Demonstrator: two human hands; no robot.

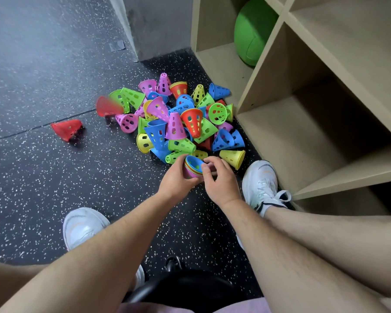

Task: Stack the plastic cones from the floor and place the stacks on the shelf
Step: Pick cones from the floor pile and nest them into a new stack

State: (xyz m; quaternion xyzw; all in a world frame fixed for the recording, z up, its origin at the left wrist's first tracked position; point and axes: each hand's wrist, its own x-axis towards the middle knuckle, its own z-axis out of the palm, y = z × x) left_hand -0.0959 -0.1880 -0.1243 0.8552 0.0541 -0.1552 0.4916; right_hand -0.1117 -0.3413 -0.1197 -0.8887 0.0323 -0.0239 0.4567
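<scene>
While left hand point(175, 180) and right hand point(222, 185) grip 1 cone stack point(192, 165), perhaps 4 deep, 1 pile point(185, 123) lies beyond.

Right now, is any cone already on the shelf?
No, the shelf shows only a green ball; the cones lie on the floor, a few stacked in the left hand.

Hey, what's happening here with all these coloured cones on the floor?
A person is gathering plastic cones. The left hand grips a small nested stack, blue cone innermost, and the right hand pinches its rim. Most cones lie in a loose pile on the floor beside the shelf, where no stack shows yet.
</scene>
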